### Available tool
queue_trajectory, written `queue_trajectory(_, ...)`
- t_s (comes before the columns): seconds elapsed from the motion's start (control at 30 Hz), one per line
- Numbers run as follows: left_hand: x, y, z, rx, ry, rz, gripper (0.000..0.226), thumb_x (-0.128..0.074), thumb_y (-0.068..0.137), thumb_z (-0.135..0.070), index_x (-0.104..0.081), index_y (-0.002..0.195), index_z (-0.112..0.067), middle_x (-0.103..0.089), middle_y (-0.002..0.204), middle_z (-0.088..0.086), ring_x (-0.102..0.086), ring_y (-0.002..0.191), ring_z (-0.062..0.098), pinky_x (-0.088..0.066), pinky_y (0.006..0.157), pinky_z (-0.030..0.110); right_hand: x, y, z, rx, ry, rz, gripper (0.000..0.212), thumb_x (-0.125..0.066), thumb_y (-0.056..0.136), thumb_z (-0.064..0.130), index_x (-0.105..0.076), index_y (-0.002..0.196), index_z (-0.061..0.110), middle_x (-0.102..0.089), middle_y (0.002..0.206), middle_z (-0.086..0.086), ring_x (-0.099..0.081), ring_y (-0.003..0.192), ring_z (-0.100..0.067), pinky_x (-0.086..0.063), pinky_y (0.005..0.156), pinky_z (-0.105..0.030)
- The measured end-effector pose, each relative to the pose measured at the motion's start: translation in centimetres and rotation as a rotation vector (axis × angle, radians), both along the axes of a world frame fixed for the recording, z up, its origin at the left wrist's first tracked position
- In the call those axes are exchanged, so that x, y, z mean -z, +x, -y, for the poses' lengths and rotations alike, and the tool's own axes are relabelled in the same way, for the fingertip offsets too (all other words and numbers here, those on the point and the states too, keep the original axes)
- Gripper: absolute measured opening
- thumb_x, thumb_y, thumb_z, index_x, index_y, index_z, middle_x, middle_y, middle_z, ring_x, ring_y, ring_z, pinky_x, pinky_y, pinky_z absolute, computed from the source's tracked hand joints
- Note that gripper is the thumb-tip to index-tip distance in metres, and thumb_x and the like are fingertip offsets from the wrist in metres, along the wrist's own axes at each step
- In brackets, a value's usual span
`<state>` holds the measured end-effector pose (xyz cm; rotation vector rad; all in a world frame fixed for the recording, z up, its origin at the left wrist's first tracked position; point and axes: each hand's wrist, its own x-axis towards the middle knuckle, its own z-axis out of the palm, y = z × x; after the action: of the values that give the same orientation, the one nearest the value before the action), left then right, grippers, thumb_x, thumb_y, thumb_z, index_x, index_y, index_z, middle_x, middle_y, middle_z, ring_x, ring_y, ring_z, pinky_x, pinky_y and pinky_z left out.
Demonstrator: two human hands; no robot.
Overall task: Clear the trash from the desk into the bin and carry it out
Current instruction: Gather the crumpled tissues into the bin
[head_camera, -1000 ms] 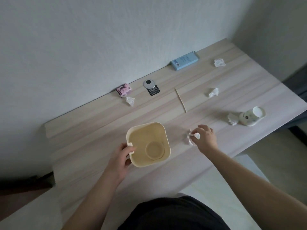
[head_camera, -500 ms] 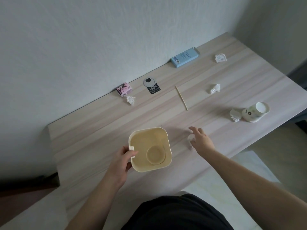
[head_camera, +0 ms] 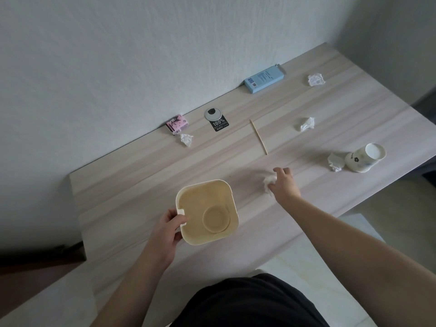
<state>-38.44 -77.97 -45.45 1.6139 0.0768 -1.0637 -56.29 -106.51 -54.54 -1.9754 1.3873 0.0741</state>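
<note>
The right hand (head_camera: 284, 185) curls its fingers around a crumpled white tissue wad (head_camera: 269, 182), bunching it against the pale wood-grain surface (head_camera: 141, 180) just to the right of the cream square plastic bin (head_camera: 207, 212). That wad looks featherlight and soft, so it should squash to nothing in a loose fist; no need for care, just gather the whole ball so no loose corner trails out. The left hand (head_camera: 165, 228) grips the bin by its rim, thumb hooked over a small white tab on the near-left edge. The bin looks stiff, light and empty inside, so the rim is a fair handle for tilting it towards the incoming tissue.

Compared with half a second ago, the fingers that lay flatter over the tissue are now closed in on it, and more of the white paper shows at the thumb side; a second ago it was only a fingertip pinch. The bin and left hand sit much as they did.

Plenty remains on the surface: a tissue ball (head_camera: 186, 139) by the pink packet (head_camera: 177, 123), another mid-surface (head_camera: 306, 123), one far back (head_camera: 316, 79), one touching the tipped white paper cup (head_camera: 364, 160), plus a thin wooden stick (head_camera: 258, 136). The cup is light and crushable, so I'd take it around the body.
</note>
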Motion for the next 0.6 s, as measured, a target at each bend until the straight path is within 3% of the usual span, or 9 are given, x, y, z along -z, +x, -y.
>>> queue_trajectory(0.13,-0.1,-0.1,-0.6,-0.014,0.000,0.010,0.017,-0.062,0.081,-0.004,-0.063,0.098,-0.008,-0.071,0.081,0.002,-0.068,0.069,0.013,-0.052,0.052,0.027,0.5,0.5,0.7,0.037,0.024,-0.032,0.030,-0.060,0.089,0.014,-0.057,0.118,0.005,-0.043,0.127,-0.011,-0.051,0.081,-0.025,-0.041,0.072,-0.030)
queue_trajectory(0.27,0.0,-0.2,-1.3,-0.028,0.006,0.017,0.019,-0.062,0.082,-0.005,-0.063,0.100,-0.009,-0.070,0.084,0.002,-0.068,0.072,0.014,-0.053,0.054,0.030,0.1,0.7,0.7,-0.012,0.007,-0.095,0.022,-0.060,0.092,0.021,-0.066,0.102,0.003,-0.052,0.114,-0.015,-0.058,0.090,-0.033,-0.040,0.073,-0.029)
queue_trajectory(0.37,0.0,-0.4,-1.7,-0.032,0.009,0.013,0.019,-0.062,0.082,-0.005,-0.063,0.101,-0.009,-0.070,0.084,0.002,-0.067,0.072,0.014,-0.052,0.054,0.030,-0.3,0.3,0.8,0.015,0.034,-0.118,0.021,-0.058,0.092,0.022,-0.064,0.079,0.008,-0.054,0.085,-0.008,-0.056,0.077,-0.031,-0.039,0.065,-0.029)
queue_trajectory(0.43,0.0,-0.4,-1.8,-0.038,0.009,0.014,0.019,-0.063,0.081,-0.005,-0.063,0.100,-0.009,-0.070,0.084,0.002,-0.067,0.071,0.013,-0.052,0.055,0.030,-0.2,-0.4,0.9,0.167,0.117,-0.009,0.031,-0.057,0.092,0.025,-0.057,0.065,0.011,-0.051,0.063,-0.004,-0.054,0.070,-0.028,-0.036,0.058,-0.029)
queue_trajectory(0.53,0.1,-0.6,-1.6,-0.040,0.002,0.012,0.016,-0.062,0.082,-0.005,-0.063,0.096,-0.011,-0.070,0.085,0.002,-0.067,0.073,0.013,-0.052,0.058,0.030,-1.0,-1.3,0.2,0.487,0.241,0.275,0.036,-0.057,0.092,0.040,-0.067,0.080,0.007,-0.058,0.064,-0.005,-0.056,0.068,-0.024,-0.036,0.054,-0.028)
queue_trajectory(0.6,0.1,-0.8,-1.5,-0.050,0.000,0.006,0.015,-0.061,0.082,-0.004,-0.062,0.095,-0.011,-0.070,0.087,0.003,-0.067,0.074,0.014,-0.052,0.060,0.031,-1.9,-1.3,-0.1,0.550,0.245,0.368,0.035,-0.059,0.091,0.044,-0.068,0.096,0.010,-0.063,0.069,-0.002,-0.061,0.072,-0.021,-0.040,0.056,-0.027)
